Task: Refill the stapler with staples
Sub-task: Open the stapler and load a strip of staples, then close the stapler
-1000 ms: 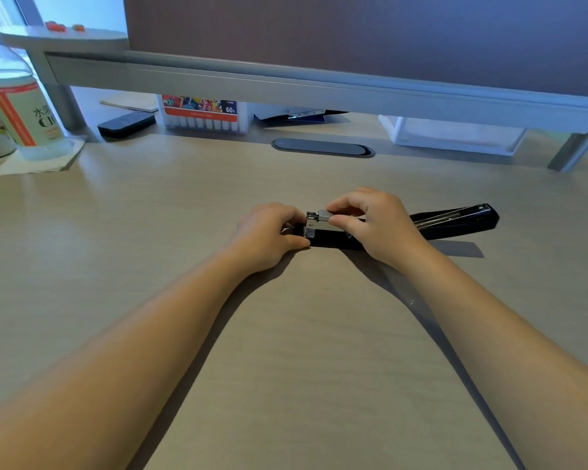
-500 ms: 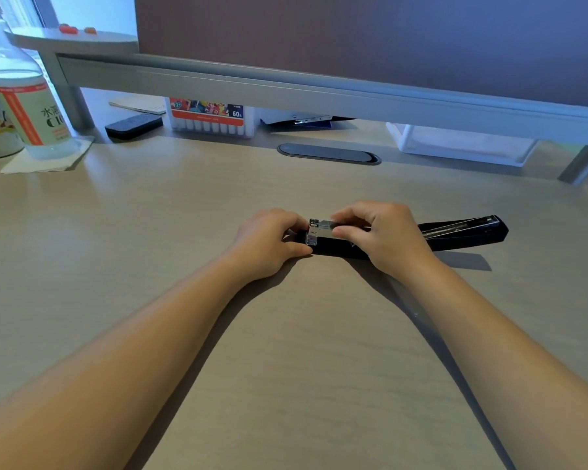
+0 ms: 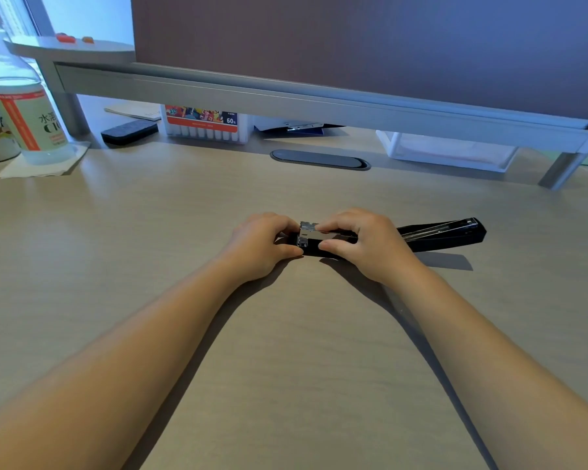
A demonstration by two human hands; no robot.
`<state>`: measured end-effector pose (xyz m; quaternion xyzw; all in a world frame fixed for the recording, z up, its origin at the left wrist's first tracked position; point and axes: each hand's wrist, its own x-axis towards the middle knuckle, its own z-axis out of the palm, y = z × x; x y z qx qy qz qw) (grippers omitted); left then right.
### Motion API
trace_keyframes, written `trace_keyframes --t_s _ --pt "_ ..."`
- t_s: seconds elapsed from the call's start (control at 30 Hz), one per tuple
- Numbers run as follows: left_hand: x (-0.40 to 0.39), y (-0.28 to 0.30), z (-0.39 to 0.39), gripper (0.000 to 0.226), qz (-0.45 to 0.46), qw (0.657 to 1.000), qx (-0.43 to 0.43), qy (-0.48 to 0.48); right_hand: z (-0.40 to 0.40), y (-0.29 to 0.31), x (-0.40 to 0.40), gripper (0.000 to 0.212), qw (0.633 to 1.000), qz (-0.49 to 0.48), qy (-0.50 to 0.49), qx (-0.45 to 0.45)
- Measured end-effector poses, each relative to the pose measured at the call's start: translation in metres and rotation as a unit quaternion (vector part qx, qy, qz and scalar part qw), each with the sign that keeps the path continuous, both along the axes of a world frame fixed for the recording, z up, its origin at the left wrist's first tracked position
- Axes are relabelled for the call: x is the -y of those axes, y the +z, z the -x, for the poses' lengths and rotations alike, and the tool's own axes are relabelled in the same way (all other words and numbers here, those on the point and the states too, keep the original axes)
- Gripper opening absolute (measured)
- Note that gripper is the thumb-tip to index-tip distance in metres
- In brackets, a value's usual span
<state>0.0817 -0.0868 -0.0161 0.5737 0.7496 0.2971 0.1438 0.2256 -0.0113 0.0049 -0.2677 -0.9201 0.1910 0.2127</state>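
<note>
1. Stapler (image 3: 442, 236): a long black one, lying flat on the desk (image 3: 150, 232) at centre, running from 9 to 3 o'clock, its silver metal head (image 3: 307, 234) at the 9 o'clock end.
2. Right hand (image 3: 364, 244) is closed on the stapler just behind the metal head, fingers (image 3: 333, 225) over the top and thumb (image 3: 331, 246) on the near side.
3. Left hand (image 3: 260, 242) is curled at the 9 o'clock end, its thumb on the desk beside the head; whether it grips the stapler cannot be told.
4. The stapler's tail sticks out bare at 3 o'clock of the right hand.
5. At 12 o'clock, a dark oval grommet (image 3: 319, 160) sits in the desk.
6. Beyond it, under a grey shelf (image 3: 319, 106), stand a marker box (image 3: 204, 125) and a white tray (image 3: 448, 150).
7. At 10 o'clock, a bottle (image 3: 24, 113) stands on a napkin (image 3: 41, 166).
</note>
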Motion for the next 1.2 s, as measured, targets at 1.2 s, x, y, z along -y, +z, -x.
trace_keyframes --t_s 1.2 --pt "0.001 0.002 -0.012 0.03 -0.01 0.999 0.039 0.023 -0.045 0.02 -0.018 0.053 0.911 0.186 -0.107 -0.353"
